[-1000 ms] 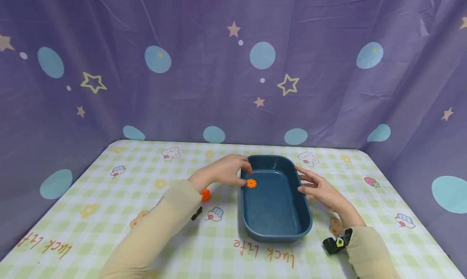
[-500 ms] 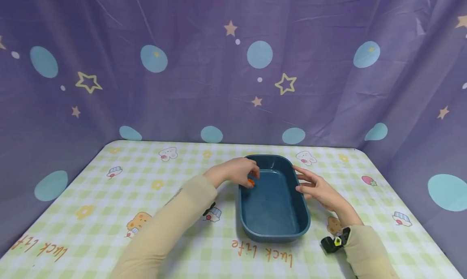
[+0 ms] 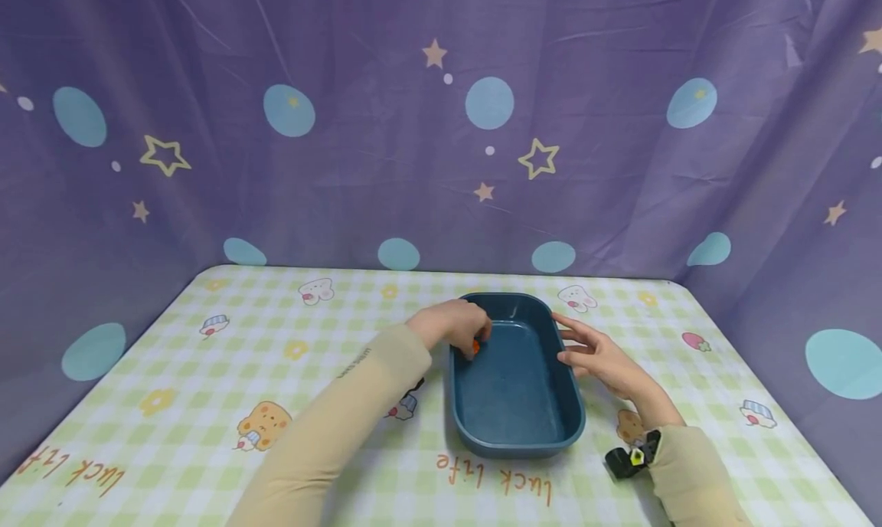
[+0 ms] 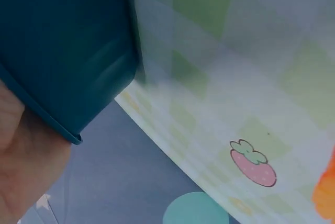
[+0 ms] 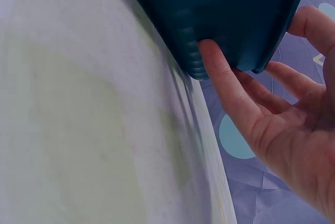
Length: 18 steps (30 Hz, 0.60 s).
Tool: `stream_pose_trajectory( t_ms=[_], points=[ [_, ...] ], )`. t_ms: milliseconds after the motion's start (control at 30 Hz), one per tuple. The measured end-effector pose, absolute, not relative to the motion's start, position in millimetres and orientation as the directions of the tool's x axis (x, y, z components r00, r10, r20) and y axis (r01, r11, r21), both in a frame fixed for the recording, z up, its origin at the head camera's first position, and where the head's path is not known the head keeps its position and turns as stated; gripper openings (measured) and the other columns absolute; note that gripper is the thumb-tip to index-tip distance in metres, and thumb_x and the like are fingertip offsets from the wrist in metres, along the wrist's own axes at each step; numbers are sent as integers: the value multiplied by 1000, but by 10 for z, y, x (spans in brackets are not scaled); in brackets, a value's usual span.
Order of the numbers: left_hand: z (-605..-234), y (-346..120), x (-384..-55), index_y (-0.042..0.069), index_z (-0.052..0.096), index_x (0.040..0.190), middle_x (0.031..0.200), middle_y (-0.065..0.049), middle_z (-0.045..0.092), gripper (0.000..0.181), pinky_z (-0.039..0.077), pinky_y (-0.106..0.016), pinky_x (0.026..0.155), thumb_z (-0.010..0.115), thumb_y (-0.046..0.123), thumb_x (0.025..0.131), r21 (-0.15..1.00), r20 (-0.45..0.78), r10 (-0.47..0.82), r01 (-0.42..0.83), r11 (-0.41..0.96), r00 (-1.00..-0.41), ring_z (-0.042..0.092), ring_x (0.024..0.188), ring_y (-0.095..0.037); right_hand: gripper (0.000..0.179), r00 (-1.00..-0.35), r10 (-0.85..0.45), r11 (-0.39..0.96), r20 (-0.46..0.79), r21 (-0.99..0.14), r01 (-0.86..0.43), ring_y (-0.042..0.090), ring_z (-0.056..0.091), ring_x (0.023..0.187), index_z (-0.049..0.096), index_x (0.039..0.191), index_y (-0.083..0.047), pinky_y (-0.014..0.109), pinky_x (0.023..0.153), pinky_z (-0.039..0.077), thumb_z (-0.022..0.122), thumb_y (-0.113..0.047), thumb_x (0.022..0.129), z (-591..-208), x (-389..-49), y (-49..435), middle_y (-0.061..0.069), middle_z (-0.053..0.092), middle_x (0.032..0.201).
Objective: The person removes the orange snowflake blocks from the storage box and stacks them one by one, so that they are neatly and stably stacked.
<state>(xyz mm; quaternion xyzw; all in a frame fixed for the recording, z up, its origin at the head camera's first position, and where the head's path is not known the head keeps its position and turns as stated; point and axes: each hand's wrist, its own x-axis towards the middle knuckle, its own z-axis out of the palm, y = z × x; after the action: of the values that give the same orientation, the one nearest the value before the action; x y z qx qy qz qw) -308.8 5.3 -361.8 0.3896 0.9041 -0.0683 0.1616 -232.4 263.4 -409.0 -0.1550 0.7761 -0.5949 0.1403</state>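
A deep blue oblong plastic tub [image 3: 513,404] with rounded corners stands on the table. Over its left wall reaches my left hand [image 3: 458,324], its curled fingers dipping inside. Thumb and fingers pinch a small orange flower-shaped disc [image 3: 475,347], mostly hidden by the hand. In the left wrist view, that hand [image 4: 31,166] shows only partly, beyond the tub's wall [image 4: 68,51]. My right hand [image 3: 606,362] touches the tub's right side, fingers fairly straight. The right wrist view has one fingertip of this hand [image 5: 293,124] against the outer wall [image 5: 225,20].
Another orange piece [image 4: 327,192] is cut off at the edge of the left wrist view; the left sleeve [image 3: 365,389] hides that area in the head view. A checked cloth [image 3: 207,404] with printed pictures covers the table. A purple star-patterned curtain [image 3: 344,205] hangs behind.
The left hand has moved right and lower into the tub, and the orange disc, earlier in plain view, is now mostly covered. The second orange piece has gone behind the sleeve. The right hand stays put.
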Motion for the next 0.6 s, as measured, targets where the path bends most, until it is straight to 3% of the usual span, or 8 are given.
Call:
stream_pose_trajectory(
  t_ms=[267,600],
  points=[
    [-3655,103,-3056,22,57,80,79,8,56,20,40,-25,60,75,24,72,-105,-352,632,700,707,-691,47,65,-13,65,-916,-399,254,-45,-965,-63,33,50,114,23,145,-15,35,76,50,56,-16,89,-4100,-2324,2634,26,25,143],
    [-3658,129,-3078,21,58,81,81,7,56,18,43,-24,60,73,21,73,-74,-365,641,707,703,-676,49,66,-12,65,-912,-408,244,-37,-967,-69,41,46,116,20,146,-14,35,76,51,55,-16,90,-4096,-2336,2637,28,22,143]
  ],
)
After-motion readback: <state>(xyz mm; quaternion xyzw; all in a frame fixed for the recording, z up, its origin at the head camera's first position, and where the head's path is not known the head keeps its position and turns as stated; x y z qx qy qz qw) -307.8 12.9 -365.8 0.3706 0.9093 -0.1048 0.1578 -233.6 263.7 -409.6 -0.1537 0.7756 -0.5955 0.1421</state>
